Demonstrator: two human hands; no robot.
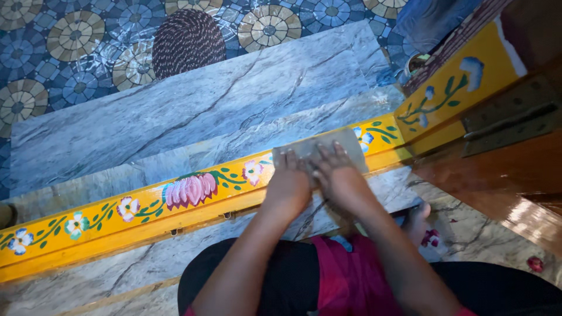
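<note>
Grey rectangular cloth (328,149) lies under our left hand (288,184) and right hand (338,178), palms flat, pressing it onto the yellow flower-painted threshold (146,213); mid-wipe, sliding along seems next.

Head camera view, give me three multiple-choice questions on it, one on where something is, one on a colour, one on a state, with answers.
1. Where does the grey cloth lie?
A. On the yellow painted threshold
B. On the round woven mat
C. On the wooden door

2. What colour is the large flower painted on the threshold?
A. Blue
B. Pink
C. Green

3. How do the left hand and right hand meet the cloth?
A. Both lifted clear of it
B. Only one touching it
C. Both pressed flat on it

Answers: 1 A, the cloth covers the threshold's right part. 2 B, its petals are pink. 3 C, the fingers of both hands lie spread on the cloth.
</note>
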